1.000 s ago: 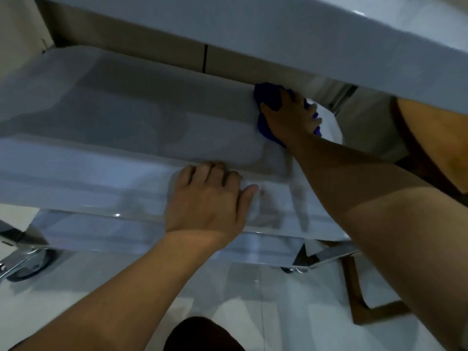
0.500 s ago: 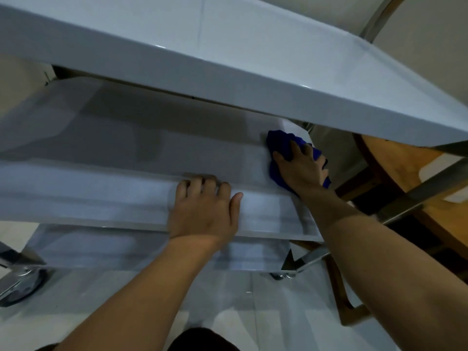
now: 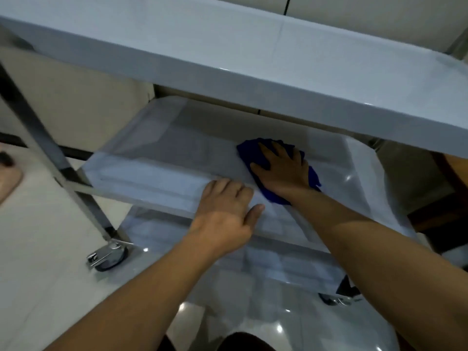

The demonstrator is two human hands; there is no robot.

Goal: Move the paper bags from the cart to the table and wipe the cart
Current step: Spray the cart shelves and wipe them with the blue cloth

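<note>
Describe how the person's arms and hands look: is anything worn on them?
Both forearms are bare, with no sleeves in view. The left hand and the right hand wear no gloves, and no watch, ring or bracelet shows.

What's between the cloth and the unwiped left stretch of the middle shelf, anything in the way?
Nothing visible. The right hand presses the blue cloth flat on the middle shelf, and the surface to its left is bare. The left hand rests on the shelf's front edge, outside that path. The top shelf overhangs without touching.

deep blue cloth [image 3: 268,158]; pale grey cart [image 3: 228,59]; cream floor [image 3: 38,249].
</note>
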